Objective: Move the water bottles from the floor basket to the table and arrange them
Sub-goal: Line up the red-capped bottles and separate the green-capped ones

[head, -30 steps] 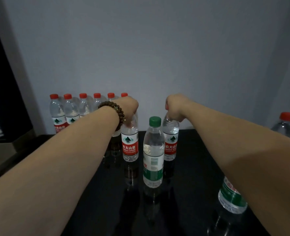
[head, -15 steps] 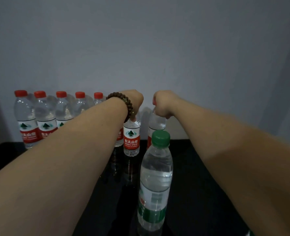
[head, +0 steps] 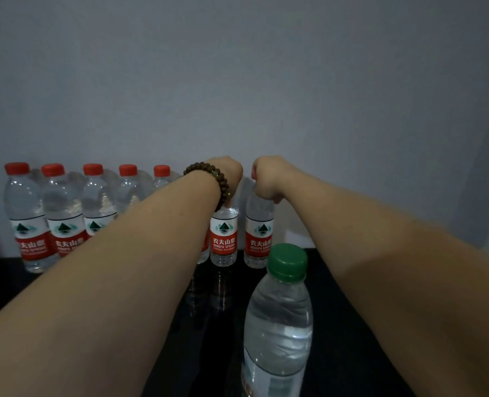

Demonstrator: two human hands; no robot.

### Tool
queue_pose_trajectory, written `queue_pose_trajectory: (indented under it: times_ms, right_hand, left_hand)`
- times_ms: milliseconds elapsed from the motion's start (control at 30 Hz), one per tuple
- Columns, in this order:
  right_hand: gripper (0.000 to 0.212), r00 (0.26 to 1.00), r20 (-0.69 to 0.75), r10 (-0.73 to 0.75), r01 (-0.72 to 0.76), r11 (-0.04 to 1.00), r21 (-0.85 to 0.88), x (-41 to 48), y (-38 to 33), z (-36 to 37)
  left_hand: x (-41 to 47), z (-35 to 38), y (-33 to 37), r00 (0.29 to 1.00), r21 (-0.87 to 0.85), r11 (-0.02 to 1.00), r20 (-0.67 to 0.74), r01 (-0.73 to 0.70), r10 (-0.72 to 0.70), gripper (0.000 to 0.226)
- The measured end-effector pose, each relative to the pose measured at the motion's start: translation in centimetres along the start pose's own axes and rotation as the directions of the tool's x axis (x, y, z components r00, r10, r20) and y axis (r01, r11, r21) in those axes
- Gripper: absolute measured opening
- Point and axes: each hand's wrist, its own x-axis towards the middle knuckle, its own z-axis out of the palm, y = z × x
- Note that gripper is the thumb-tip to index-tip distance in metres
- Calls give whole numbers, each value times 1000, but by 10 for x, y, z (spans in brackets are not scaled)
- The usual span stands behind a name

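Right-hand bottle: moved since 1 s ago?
Yes. The held bottle in the right hand went from beside the green-cap bottle back toward the wall, in line with the red-cap row.

Clear plastic water bottles with red caps and red labels (head: pixel 22 219): eight in back row. Five with caps showing, one only a sliver of label behind left forearm, two with tops hidden under fists.
Clear plastic water bottle with green cap (head: pixel 279 325): one, nearest.
Bare hands: two, left hand (head: pixel 226 173), right hand (head: pixel 269 179).
Brown bead bracelet (head: pixel 220 181): one.
Glossy black table (head: pixel 340 353): one.
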Motion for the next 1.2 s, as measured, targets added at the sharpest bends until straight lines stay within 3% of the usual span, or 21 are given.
queue_pose_trajectory:
  times_ms: [700, 967, 1200]
  right_hand:
    - [29, 1000, -3, 17, -17, 992, 125, 18, -11, 5]
    - [32, 999, 39, -4, 1, 997, 74, 20, -12, 6]
    - [60, 999, 35, 36, -40, 989, 141, 0, 2, -22]
  left_hand:
    - [13, 0, -2, 1000, -2, 1000, 9, 22, -22, 54]
    - [7, 5, -7, 1000, -64, 998, -23, 0, -1, 57]
    - [-15, -19, -7, 991, -164, 977, 14, 133, -133, 82]
